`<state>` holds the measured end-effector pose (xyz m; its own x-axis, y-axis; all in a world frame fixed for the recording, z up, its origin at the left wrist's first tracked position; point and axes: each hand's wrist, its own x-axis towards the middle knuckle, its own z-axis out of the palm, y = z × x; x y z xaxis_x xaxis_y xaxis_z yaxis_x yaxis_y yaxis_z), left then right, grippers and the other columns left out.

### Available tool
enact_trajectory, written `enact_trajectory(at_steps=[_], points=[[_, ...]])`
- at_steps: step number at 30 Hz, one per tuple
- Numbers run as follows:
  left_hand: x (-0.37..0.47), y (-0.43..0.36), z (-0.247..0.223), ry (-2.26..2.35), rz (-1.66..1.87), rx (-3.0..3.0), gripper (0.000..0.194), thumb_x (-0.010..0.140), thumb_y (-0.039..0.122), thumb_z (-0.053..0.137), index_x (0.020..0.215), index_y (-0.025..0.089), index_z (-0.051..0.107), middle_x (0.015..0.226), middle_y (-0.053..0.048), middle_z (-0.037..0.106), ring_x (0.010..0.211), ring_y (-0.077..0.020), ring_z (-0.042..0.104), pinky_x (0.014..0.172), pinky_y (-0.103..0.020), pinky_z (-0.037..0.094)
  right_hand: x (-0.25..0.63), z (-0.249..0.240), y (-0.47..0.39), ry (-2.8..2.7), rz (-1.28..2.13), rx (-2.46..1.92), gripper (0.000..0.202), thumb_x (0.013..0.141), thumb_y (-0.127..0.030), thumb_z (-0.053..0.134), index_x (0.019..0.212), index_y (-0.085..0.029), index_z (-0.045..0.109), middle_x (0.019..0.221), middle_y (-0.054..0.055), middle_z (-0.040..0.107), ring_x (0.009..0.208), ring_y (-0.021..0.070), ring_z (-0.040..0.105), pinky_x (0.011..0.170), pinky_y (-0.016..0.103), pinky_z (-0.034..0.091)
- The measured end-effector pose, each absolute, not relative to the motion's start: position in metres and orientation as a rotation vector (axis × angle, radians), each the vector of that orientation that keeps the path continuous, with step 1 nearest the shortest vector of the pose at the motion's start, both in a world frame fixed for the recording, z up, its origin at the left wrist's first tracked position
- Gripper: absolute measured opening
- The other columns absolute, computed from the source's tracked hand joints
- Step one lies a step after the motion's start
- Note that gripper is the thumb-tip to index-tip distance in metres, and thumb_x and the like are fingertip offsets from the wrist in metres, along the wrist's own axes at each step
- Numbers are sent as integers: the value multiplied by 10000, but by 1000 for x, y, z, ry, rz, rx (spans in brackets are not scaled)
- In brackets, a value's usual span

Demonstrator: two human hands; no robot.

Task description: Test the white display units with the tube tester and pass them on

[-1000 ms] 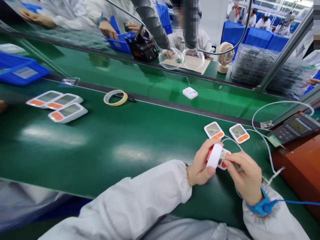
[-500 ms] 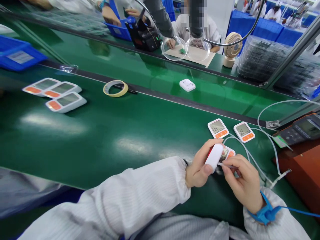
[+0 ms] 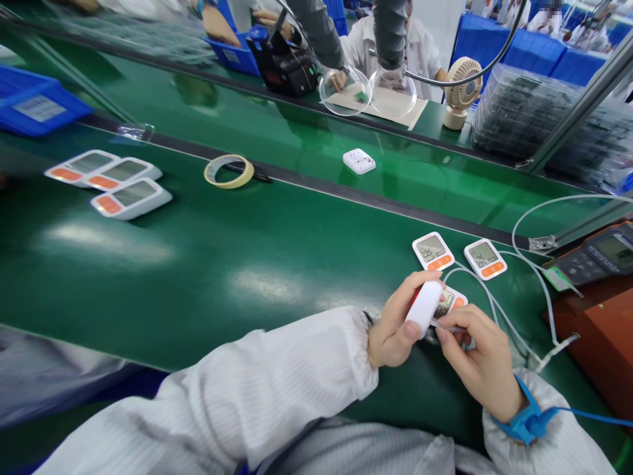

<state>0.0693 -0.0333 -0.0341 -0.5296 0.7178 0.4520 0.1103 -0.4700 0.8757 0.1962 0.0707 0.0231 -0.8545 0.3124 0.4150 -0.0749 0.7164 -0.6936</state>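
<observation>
My left hand [image 3: 393, 330] grips a white device [image 3: 424, 309] tilted on edge, its face turned away. Close to its lower right side, my right hand [image 3: 482, 359] pinches the end of a thin clear tube [image 3: 457, 328]. Partly hidden behind the hands lies a white monitor with orange buttons [image 3: 457, 302]. Two similar monitors rest face up beyond them, one at the left [image 3: 433, 251] and one at the right [image 3: 485, 259]. Thin tubes run from these to a white connector [image 3: 558, 351] at the right.
Three more monitors [image 3: 131, 198] lie at the left, near a yellow tape roll [image 3: 228, 171] and a blue bin [image 3: 42, 105]. A white part [image 3: 359, 161] sits on the green strip beyond the dark rail. At the right stands a meter [image 3: 606, 254] by an orange-brown box [image 3: 598, 330].
The white part on the far green strip has shifted left. The person across has moved slightly. Both my hands keep nearly the same pose.
</observation>
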Motion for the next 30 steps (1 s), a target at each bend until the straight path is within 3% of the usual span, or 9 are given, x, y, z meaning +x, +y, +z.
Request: enact_trajectory(at_steps=[23,30], points=[[68,-32,-28,1229,2083,1346,670,929,667,418,1405,194,437,1112,-111,569,911,-227,588,813,-379,513,194,24,67,-2366,1000,-122,102,919,-117,586,866,-203,590,768,-35,606,642,74,555,612,171,457],[67,-34,-29,1320,2016,1377,682,918,697,402,1343,170,489,1160,-136,560,1019,-274,576,904,-434,497,194,23,64,-2359,937,-145,99,903,-105,601,878,-200,602,769,-31,631,640,78,569,623,178,468]])
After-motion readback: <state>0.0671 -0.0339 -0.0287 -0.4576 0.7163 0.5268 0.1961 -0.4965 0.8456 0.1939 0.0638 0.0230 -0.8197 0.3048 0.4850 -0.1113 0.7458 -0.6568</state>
